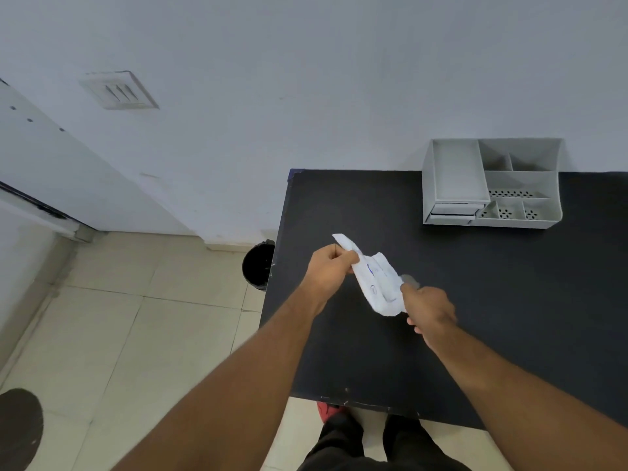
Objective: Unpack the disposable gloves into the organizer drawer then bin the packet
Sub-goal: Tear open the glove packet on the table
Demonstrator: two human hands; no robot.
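A white glove packet [375, 282] with blue print is held above the black table [475, 300]. My left hand [328, 268] pinches its upper left end. My right hand [430, 309] grips its lower right edge; something pale and blurred shows at those fingertips. The grey organizer [491, 183] stands at the table's back edge against the wall, with two small drawers [455, 212] at its lower left front, both looking pushed in. A black bin [258, 265] sits on the floor just left of the table.
The organizer has an open tray on top left and several perforated compartments on the right. Beige tiled floor lies to the left. A dark round object [20, 433] is at the bottom left corner. My legs stand at the table's near edge.
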